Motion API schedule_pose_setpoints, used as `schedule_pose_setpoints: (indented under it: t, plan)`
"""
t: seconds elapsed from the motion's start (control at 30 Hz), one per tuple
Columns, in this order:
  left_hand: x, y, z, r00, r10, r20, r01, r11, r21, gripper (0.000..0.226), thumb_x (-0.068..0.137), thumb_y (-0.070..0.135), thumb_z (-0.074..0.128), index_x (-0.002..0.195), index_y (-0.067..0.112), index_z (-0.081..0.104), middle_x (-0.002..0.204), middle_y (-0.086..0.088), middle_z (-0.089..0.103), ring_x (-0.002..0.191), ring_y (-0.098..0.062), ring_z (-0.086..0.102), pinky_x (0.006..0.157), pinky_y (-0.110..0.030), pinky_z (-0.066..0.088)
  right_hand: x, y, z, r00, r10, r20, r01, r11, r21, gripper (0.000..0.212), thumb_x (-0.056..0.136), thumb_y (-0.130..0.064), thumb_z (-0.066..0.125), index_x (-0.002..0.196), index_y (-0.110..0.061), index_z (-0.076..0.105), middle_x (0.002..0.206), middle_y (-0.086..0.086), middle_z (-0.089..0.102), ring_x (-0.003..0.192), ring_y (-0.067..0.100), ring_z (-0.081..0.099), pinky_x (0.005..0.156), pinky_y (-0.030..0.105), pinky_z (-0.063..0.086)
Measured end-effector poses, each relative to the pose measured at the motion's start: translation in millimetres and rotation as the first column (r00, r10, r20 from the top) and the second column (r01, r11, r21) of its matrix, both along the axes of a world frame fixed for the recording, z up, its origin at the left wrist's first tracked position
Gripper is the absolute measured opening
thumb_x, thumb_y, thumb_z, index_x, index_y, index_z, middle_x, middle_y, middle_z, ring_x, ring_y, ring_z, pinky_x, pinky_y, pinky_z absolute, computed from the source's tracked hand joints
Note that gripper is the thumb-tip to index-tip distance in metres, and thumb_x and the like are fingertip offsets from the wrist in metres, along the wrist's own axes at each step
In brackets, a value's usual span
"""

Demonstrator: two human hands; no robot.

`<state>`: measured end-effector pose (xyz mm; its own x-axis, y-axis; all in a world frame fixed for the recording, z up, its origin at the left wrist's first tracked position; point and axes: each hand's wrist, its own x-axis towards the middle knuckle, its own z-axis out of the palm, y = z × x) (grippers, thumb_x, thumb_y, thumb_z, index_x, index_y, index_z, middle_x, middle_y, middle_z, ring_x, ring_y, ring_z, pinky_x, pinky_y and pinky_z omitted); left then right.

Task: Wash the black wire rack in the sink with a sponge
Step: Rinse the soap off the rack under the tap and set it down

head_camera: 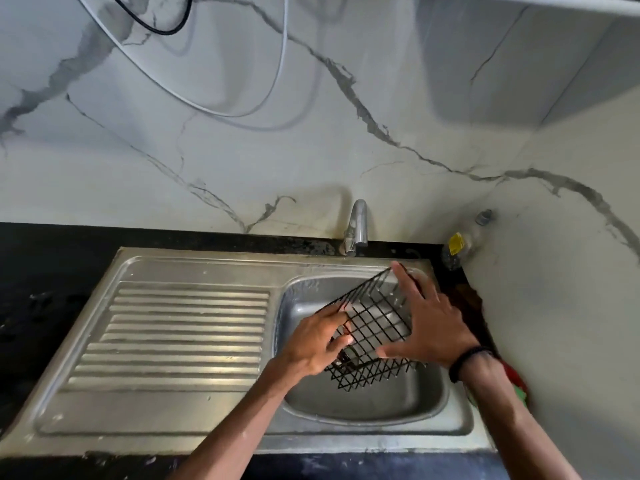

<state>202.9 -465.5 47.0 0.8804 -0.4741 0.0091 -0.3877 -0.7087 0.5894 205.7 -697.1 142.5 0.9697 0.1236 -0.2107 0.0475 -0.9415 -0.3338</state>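
The black wire rack [379,322] is held tilted over the steel sink basin [367,407]. My left hand [317,341] grips its left edge, fingers hooked through the mesh. My right hand [427,327] lies with fingers spread over the rack's right side, thumb under the front edge and a black band on the wrist. A green and red object [519,384], possibly the sponge, shows partly behind my right forearm on the sink's right rim.
The faucet [356,226] stands behind the basin with no water running. A ribbed steel drainboard [173,334] lies to the left. A clear bottle with a yellow label [457,249] stands in the back right corner. Black counter [41,306] surrounds the sink.
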Motion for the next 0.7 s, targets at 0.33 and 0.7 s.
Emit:
schedule_pose_setpoints:
  t: [0.33, 0.7]
  plan:
    - [12, 8, -30, 0.908, 0.418, -0.036, -0.401, 0.838, -0.37, 0.086, 0.088, 0.072, 0.059, 0.157, 0.027, 0.035, 0.16, 0.003, 0.039, 0.145, -0.012, 0.038, 0.118, -0.036, 0.034, 1, -15, -26, 0.955, -0.273, 0.113, 0.23, 0.926, 0.299, 0.118, 0.048, -0.045, 0.087, 0.147, -0.048, 0.023, 0.135, 0.01, 0.046, 0.109, 0.026, 0.054, 0.091, 0.042, 0.054]
    - [13, -8, -37, 0.696, 0.318, -0.644, -0.654, 0.65, -0.386, 0.096, 0.059, 0.096, 0.066, 0.136, 0.04, 0.052, 0.139, 0.014, 0.057, 0.121, -0.012, 0.059, 0.093, -0.042, 0.059, 9, -40, -63, 0.899, -0.418, -0.13, 0.405, 0.679, 0.613, 0.103, 0.05, -0.037, 0.087, 0.136, -0.045, 0.032, 0.146, 0.001, 0.044, 0.127, 0.022, 0.05, 0.096, 0.041, 0.055]
